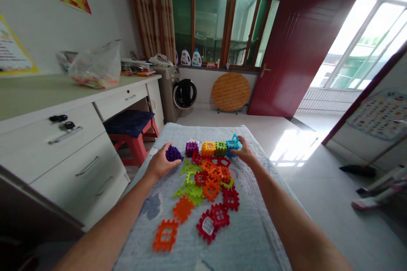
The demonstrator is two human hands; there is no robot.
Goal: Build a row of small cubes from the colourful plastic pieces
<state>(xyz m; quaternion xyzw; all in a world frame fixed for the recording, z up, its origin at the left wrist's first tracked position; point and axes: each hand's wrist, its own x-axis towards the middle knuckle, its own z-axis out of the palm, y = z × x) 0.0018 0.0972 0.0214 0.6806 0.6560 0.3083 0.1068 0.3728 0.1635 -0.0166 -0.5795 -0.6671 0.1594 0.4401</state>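
Note:
My left hand (162,161) is closed around a stack of dark purple interlocking tiles (174,153) at the left side of the cloth. At the far right of a row of stacks, the fingers of my right hand (244,150) grip the light blue tile stack (232,146), which has a blue triangular piece on top. Between the hands stand a purple stack (191,148), a yellow stack (208,148) and a green stack (221,148). Nearer me lie loose orange tiles (211,189), red tiles (230,198) and lime green pieces (193,193), partly overlapping.
A pale blue cloth (251,228) covers the work surface. On the left are a white desk (79,135) with drawers and a red stool (132,135) with a dark seat. A washing machine (171,93) and a round wooden tabletop (231,92) stand beyond.

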